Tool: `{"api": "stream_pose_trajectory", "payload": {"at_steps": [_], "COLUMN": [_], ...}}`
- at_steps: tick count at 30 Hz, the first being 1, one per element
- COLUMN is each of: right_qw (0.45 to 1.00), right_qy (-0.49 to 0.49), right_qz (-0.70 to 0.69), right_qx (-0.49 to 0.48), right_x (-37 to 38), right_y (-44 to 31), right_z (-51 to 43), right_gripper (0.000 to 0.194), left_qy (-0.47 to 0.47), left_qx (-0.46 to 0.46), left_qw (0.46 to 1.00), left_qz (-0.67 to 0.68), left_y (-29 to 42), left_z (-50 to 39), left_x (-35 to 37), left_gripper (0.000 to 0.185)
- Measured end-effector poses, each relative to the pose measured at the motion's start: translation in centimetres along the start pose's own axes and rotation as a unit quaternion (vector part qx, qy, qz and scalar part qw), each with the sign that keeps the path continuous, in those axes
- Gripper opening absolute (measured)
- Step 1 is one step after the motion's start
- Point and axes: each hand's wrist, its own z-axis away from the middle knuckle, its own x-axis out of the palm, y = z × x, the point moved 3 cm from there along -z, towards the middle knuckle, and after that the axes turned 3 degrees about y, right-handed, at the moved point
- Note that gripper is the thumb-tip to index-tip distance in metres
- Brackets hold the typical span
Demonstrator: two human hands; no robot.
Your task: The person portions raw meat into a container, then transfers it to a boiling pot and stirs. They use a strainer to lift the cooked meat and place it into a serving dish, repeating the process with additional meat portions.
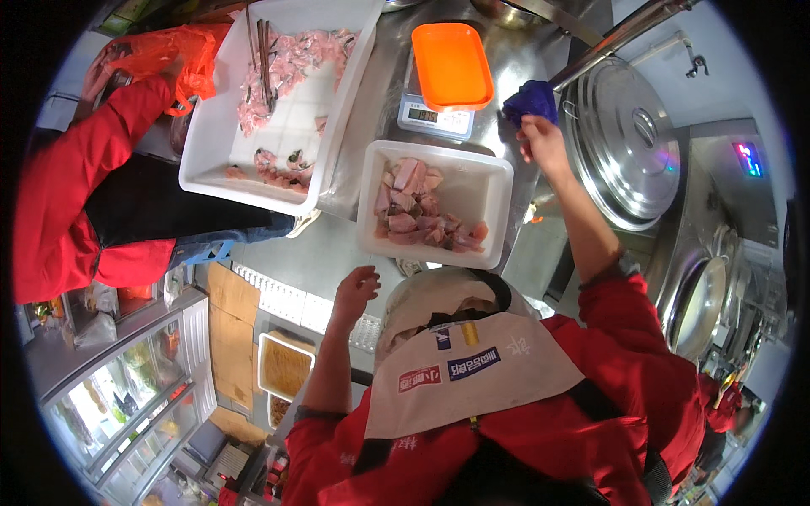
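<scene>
My right hand point(542, 142) is at the near edge of a crumpled dark blue cloth point(533, 102) on the steel worktop's right side. Its fingers are curled and overlap the cloth; whether they grip it is unclear. My left hand point(359, 290) hangs in the air with nothing in it, fingers loosely bent and apart. Before me, a white plastic tub point(490, 190) holds raw fish chunks point(411, 212). Behind it, a digital kitchen scale point(430, 120) carries an orange plastic tray point(453, 66). Its display is lit.
To the left, a larger white tub point(266, 199) holds thin raw fish slices point(297, 66) and chopsticks point(264, 69). A co-worker's red sleeve point(104, 152) reaches toward a red plastic bag point(196, 54). Large steel lids point(623, 136) lean at the right beside a metal pipe point(614, 44).
</scene>
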Motion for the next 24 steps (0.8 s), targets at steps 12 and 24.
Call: {"api": "stream_pose_trajectory", "payload": {"at_steps": [12, 24], "right_qw": [0.842, 0.853], "right_qy": [-0.181, -0.173], "right_qz": [0.385, 0.265], "right_qx": [-0.333, -0.414], "right_x": [8.1, 9.5], "right_y": [0.7, -2.4], "right_z": [3.4, 7.3], "right_gripper": [0.035, 0.024], "left_qy": [0.032, 0.034], "left_qx": [-0.035, -0.018], "left_qw": [0.976, 0.953], "left_qz": [0.212, 0.302], "left_y": [3.2, 2.3], "left_z": [0.7, 2.1], "left_x": [4.8, 5.2], "left_gripper": [0.038, 0.039]}}
